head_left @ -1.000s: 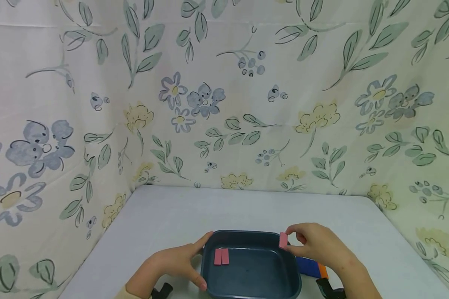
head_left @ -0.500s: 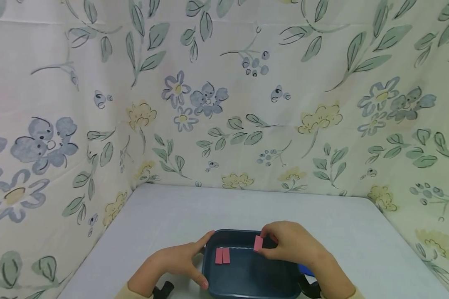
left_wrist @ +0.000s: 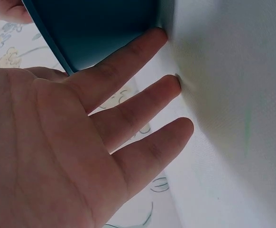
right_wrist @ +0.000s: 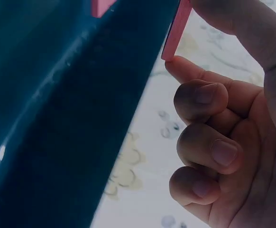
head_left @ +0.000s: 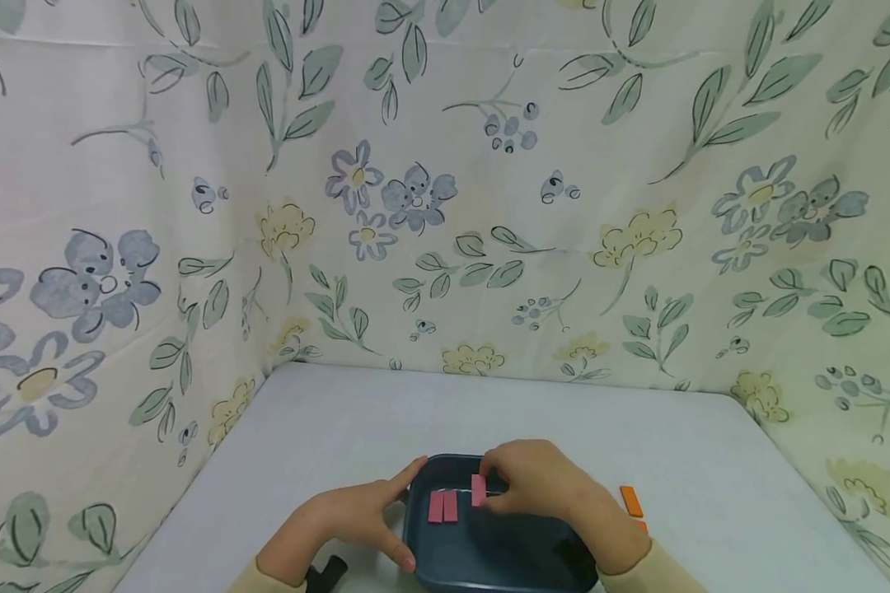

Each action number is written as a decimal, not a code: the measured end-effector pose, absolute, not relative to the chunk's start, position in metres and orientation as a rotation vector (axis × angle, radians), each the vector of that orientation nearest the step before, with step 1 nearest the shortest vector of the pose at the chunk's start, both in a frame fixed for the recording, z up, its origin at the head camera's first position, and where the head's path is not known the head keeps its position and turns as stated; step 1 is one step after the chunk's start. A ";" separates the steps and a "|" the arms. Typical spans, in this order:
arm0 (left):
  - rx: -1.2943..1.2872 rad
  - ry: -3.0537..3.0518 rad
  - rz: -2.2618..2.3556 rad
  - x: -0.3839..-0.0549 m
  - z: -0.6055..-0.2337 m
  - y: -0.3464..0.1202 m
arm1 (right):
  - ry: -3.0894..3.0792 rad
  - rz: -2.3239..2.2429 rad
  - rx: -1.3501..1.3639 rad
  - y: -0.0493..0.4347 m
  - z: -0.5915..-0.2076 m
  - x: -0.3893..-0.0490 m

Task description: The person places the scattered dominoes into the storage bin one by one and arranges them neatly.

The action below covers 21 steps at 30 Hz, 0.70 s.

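Observation:
A dark blue rectangular tray lies on the white table, with two small pink blocks side by side in its left part. Between thumb and index finger my right hand pinches a third pink block, held upright over the tray just right of the pair. The right wrist view shows this pink block at the fingertips, the other fingers curled into the palm. My left hand spreads along the tray's left side, thumb near the front and index finger at the far corner. Its straight fingers rest against the tray's outside and the table.
Two orange blocks show right of the tray, one partly behind my right forearm. A black device sits at my left wrist. Floral cloth hangs behind the table and along its sides.
My right hand has carried the pink block leftward from the tray's right rim to beside the two pink blocks. The blue item right of the tray is now hidden. My left hand stays put.

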<state>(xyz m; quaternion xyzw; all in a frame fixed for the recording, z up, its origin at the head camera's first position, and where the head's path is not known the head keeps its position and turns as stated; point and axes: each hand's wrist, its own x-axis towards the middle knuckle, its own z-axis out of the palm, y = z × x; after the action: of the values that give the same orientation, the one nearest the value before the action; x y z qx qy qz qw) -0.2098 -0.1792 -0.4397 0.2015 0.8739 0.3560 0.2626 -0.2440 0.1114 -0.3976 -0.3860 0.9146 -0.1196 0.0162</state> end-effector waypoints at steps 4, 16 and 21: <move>0.551 2.371 0.951 -0.209 -0.439 -0.181 | 2.827 -0.308 -1.177 0.102 -0.408 -0.252; 0.563 2.359 0.956 -0.211 -0.440 -0.182 | 2.808 -0.126 -1.138 0.086 -0.430 -0.263; 0.551 2.355 0.962 -0.210 -0.439 -0.182 | 2.795 -0.005 -1.138 0.078 -0.435 -0.263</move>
<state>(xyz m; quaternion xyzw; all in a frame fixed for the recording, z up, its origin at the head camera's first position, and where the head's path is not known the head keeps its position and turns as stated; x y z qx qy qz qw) -0.2099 -0.1823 -0.4390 0.2042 0.8722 0.3562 0.2659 -0.2627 0.0776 -0.4355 -0.3765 0.9243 -0.0015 0.0620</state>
